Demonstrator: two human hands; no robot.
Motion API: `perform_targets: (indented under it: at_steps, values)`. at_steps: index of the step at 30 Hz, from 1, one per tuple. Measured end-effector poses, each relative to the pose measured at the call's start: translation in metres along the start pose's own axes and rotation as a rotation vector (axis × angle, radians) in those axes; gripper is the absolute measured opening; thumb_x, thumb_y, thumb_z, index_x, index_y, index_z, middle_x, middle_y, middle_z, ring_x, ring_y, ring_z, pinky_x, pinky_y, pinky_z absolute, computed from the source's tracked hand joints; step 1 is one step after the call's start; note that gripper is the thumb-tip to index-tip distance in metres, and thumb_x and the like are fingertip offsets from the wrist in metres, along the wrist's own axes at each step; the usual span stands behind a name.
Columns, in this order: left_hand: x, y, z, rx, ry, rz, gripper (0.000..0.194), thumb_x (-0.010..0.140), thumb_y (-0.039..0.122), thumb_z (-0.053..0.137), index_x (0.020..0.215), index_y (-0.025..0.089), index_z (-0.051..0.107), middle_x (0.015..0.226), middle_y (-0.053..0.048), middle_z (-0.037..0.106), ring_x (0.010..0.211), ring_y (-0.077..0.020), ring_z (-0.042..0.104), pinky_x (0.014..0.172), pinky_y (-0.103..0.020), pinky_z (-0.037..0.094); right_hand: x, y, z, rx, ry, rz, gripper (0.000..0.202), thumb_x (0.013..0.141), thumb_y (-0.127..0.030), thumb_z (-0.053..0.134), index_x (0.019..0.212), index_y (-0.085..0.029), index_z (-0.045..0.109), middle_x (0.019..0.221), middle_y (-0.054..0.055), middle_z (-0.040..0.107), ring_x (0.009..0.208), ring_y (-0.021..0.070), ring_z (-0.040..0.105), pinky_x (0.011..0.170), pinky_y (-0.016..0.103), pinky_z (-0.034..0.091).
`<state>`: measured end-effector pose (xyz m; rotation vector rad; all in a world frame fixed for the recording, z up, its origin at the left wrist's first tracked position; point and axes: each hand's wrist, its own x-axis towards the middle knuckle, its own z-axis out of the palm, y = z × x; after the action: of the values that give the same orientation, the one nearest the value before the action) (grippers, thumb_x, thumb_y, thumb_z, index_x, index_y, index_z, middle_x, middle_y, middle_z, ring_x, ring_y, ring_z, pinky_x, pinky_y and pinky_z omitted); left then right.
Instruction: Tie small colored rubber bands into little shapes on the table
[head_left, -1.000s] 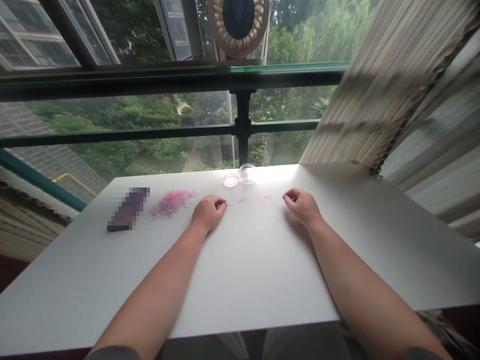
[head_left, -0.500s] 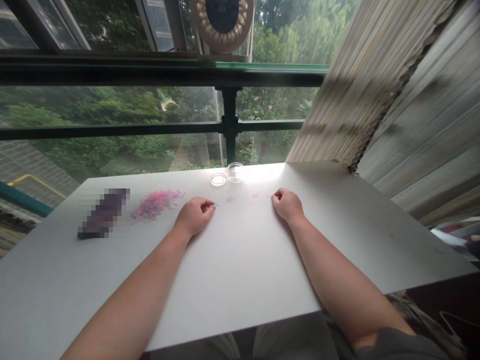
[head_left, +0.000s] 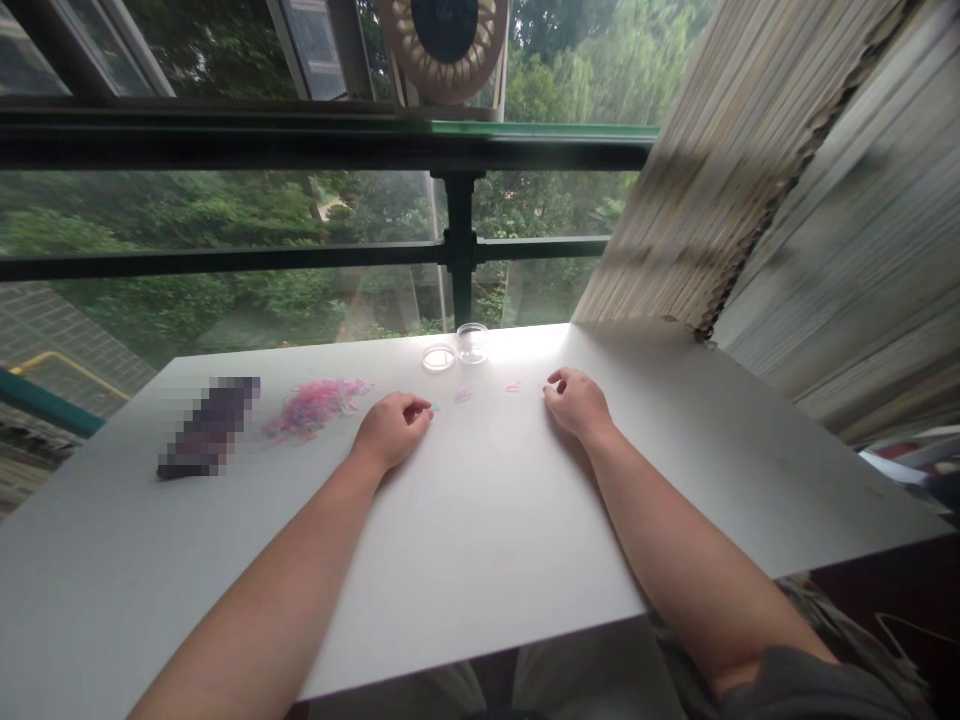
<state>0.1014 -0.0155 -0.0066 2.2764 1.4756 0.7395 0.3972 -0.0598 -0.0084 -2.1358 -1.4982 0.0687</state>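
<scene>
Pink-and-pastel pile of thin, perhaps rubber strands point(head_left: 315, 408) lies on white flat table point(head_left: 480, 540), beside left hand point(head_left: 391, 432); should be light, soft, best pinched singly at edge. Left fingers nearly closed near tiny teal piece point(head_left: 436, 407); right hand point(head_left: 579, 402) loosely curled; cannot tell what either grips.

We seem to be in a home, in a window nook or enclosed balcony: a plain white table point(head_left: 480, 540) stands against a green railing point(head_left: 330, 150), with glass and leafy trees point(head_left: 600, 70) beyond. A striped curtain point(head_left: 675, 170) hangs to one side (rather homely, we find), and a round fan-like object point(head_left: 446, 50) sits above the railing.
</scene>
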Motion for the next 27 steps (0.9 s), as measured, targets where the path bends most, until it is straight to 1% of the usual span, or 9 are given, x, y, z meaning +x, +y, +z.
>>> perform_targets:
  at_steps: [3,5,7,9,11,14,19,27]
  values:
    - [0.000,-0.001,0.000,-0.006,-0.005,-0.001,0.029,0.075,0.038,0.053,0.092,0.020,0.069,0.085,-0.004,0.066,0.074,-0.0158,0.059,0.070,-0.026,0.046,0.016,-0.005,-0.006,-0.006,-0.059,-0.049,0.022,0.078,-0.029,0.051,0.091,-0.019,0.065,0.084,0.004,0.064,0.074,0.0155,0.056,0.062,0.025,0.037]
    - [0.001,-0.001,0.000,-0.010,-0.002,-0.001,0.029,0.075,0.038,0.053,0.092,0.020,0.069,0.085,-0.004,0.066,0.075,-0.0159,0.059,0.071,-0.027,0.046,0.031,-0.012,-0.008,-0.075,-0.137,-0.175,0.024,0.078,-0.026,0.050,0.096,-0.020,0.065,0.090,0.005,0.064,0.075,0.0150,0.056,0.063,0.024,0.037]
    - [0.001,-0.001,0.000,-0.016,0.004,-0.006,0.029,0.075,0.038,0.054,0.092,0.020,0.069,0.085,-0.004,0.066,0.075,-0.0160,0.059,0.071,-0.027,0.047,0.045,-0.022,-0.006,-0.220,-0.226,-0.333,0.026,0.080,-0.024,0.049,0.099,-0.019,0.065,0.097,0.007,0.063,0.080,0.0163,0.056,0.065,0.024,0.037]
    - [0.001,-0.001,0.000,-0.025,0.006,-0.014,0.029,0.075,0.037,0.054,0.092,0.020,0.069,0.086,-0.004,0.067,0.075,-0.0161,0.060,0.072,-0.027,0.047,0.055,-0.031,-0.002,-0.257,-0.298,-0.412,0.022,0.075,-0.023,0.056,0.092,-0.019,0.067,0.094,0.006,0.064,0.079,0.0167,0.056,0.065,0.024,0.037]
    - [0.001,-0.001,0.000,-0.035,0.004,-0.021,0.029,0.075,0.037,0.054,0.092,0.019,0.069,0.087,-0.005,0.067,0.076,-0.0163,0.060,0.073,-0.027,0.047,0.060,-0.038,0.001,-0.286,-0.346,-0.469,0.015,0.071,-0.021,0.059,0.082,-0.019,0.068,0.089,0.006,0.065,0.079,0.0174,0.056,0.065,0.023,0.036]
    - [0.001,-0.001,0.000,-0.048,0.003,-0.022,0.028,0.075,0.036,0.054,0.092,0.019,0.069,0.087,-0.005,0.068,0.076,-0.0164,0.061,0.073,-0.027,0.047,0.061,-0.042,0.003,-0.329,-0.373,-0.518,0.014,0.071,-0.016,0.055,0.077,-0.017,0.068,0.087,0.008,0.066,0.079,0.0185,0.056,0.065,0.024,0.035]
    - [0.001,0.000,0.001,-0.037,0.011,-0.018,0.027,0.075,0.035,0.054,0.092,0.020,0.069,0.084,-0.004,0.067,0.075,-0.0163,0.060,0.072,-0.027,0.047,0.058,-0.041,0.002,-0.376,-0.388,-0.536,0.018,0.072,-0.014,0.050,0.078,-0.016,0.068,0.085,0.009,0.067,0.077,0.0194,0.057,0.065,0.026,0.035]
    - [0.001,0.001,0.000,-0.041,-0.003,-0.031,0.028,0.074,0.035,0.055,0.093,0.019,0.069,0.085,-0.005,0.068,0.075,-0.0167,0.060,0.071,-0.027,0.047,0.059,-0.042,0.004,-0.407,-0.393,-0.584,0.018,0.074,-0.013,0.050,0.079,-0.014,0.067,0.089,0.011,0.066,0.079,0.0206,0.057,0.066,0.026,0.036]
